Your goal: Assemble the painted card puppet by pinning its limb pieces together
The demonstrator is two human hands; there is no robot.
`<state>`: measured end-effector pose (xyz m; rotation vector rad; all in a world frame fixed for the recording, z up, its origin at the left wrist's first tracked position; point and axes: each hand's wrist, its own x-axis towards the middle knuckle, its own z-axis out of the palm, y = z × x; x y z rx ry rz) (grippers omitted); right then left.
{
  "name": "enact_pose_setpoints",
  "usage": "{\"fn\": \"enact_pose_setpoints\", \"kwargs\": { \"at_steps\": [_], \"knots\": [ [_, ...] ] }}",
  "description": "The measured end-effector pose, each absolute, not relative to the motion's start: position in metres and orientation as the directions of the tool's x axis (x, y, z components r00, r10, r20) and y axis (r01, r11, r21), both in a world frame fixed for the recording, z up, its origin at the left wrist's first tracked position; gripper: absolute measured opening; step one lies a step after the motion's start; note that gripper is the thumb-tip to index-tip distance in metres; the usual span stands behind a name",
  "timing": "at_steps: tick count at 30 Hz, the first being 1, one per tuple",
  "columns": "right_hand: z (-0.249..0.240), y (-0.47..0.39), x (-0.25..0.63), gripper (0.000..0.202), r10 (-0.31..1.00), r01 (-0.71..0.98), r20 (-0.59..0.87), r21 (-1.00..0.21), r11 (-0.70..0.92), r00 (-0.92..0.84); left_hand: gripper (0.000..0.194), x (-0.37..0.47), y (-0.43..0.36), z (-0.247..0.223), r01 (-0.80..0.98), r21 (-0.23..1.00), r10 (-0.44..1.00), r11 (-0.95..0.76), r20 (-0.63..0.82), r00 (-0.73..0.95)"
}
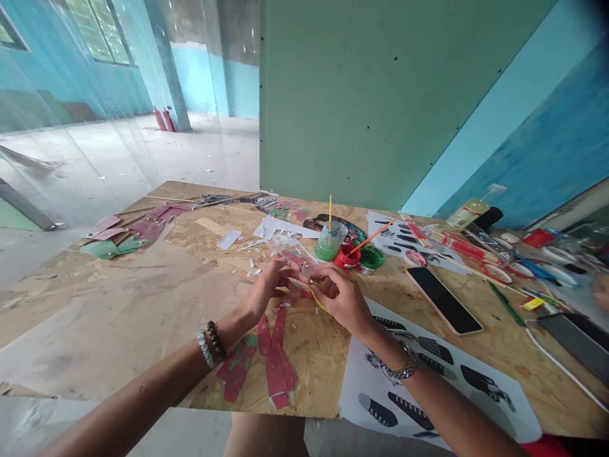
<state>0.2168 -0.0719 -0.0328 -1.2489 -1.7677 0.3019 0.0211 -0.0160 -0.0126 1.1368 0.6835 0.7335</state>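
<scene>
My left hand (278, 282) and my right hand (340, 298) meet above the wooden board table, fingers bent and fingertips close together. Between and behind the fingers shows a pink and green painted paper piece (295, 259), partly hidden, pinched by my left hand. A thin yellow strand (318, 301), perhaps string or wire, curves out below my right fingertips, which are pressed together on it. Just below lie red painted paper cutouts (276, 362), long and strip-like, and a red and green one (238, 368) beside my left wrist.
Beyond my hands stand a cup of greenish water (330, 241) with a brush, a red paint jar (347, 257) and a green paint jar (371, 259). To the right lie a phone (445, 299) and a printed sheet (428, 381). More painted cutouts (143, 228) lie far left.
</scene>
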Motion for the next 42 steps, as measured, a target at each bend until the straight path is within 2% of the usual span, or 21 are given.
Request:
{"fn": "enact_pose_setpoints", "kwargs": {
  "at_steps": [6, 9, 12, 15, 21, 23, 25, 27, 30, 37, 42],
  "knots": [
    [-0.03, -0.069, 0.216, 0.016, 0.861, 0.533, 0.504, -0.748, 0.397, 0.066, 0.023, 0.024, -0.019, -0.015, -0.097, 0.994, 0.851, 0.047, 0.011, 0.524],
    [-0.028, -0.067, 0.216, 0.02, 0.894, 0.457, 0.434, -0.821, 0.342, 0.111, 0.02, 0.027, -0.021, -0.017, 0.05, 0.991, 0.852, -0.121, 0.078, 0.517],
    [-0.027, -0.066, 0.217, 0.022, 0.912, 0.407, 0.392, -0.858, 0.313, 0.124, 0.021, 0.029, -0.02, -0.018, 0.199, 0.954, 0.838, -0.226, 0.086, 0.539],
    [-0.027, -0.066, 0.217, 0.021, 0.909, 0.4, 0.397, -0.859, 0.32, 0.126, 0.023, 0.03, -0.02, -0.016, 0.261, 0.923, 0.859, -0.282, 0.122, 0.497],
    [-0.028, -0.068, 0.214, 0.019, 0.879, 0.47, 0.464, -0.803, 0.368, 0.105, 0.012, 0.029, -0.021, -0.013, 0.351, 0.846, 0.898, -0.401, 0.287, 0.334],
    [-0.028, -0.068, 0.214, 0.018, 0.881, 0.478, 0.463, -0.798, 0.366, 0.099, 0.02, 0.028, -0.019, -0.012, 0.347, 0.84, 0.897, -0.418, 0.322, 0.303],
    [-0.029, -0.068, 0.214, 0.017, 0.882, 0.472, 0.464, -0.797, 0.377, 0.079, 0.027, 0.026, -0.016, -0.011, 0.306, 0.828, 0.861, -0.469, 0.353, 0.366],
    [-0.029, -0.067, 0.216, 0.016, 0.878, 0.465, 0.476, -0.79, 0.4, 0.053, 0.02, 0.025, -0.012, -0.011, 0.249, 0.807, 0.796, -0.535, 0.382, 0.469],
    [-0.029, -0.066, 0.217, 0.014, 0.87, 0.465, 0.493, -0.776, 0.425, 0.027, 0.018, 0.024, -0.009, -0.012, 0.223, 0.805, 0.767, -0.55, 0.381, 0.517],
    [-0.025, -0.067, 0.216, 0.009, 0.861, 0.48, 0.508, -0.753, 0.45, -0.01, 0.016, 0.027, -0.011, -0.014, 0.262, 0.832, 0.814, -0.488, 0.326, 0.48],
    [-0.028, -0.068, 0.217, 0.017, 0.87, 0.521, 0.491, -0.73, 0.442, -0.051, 0.017, 0.028, -0.013, -0.011, 0.282, 0.82, 0.82, -0.497, 0.338, 0.462]
  ]
}}
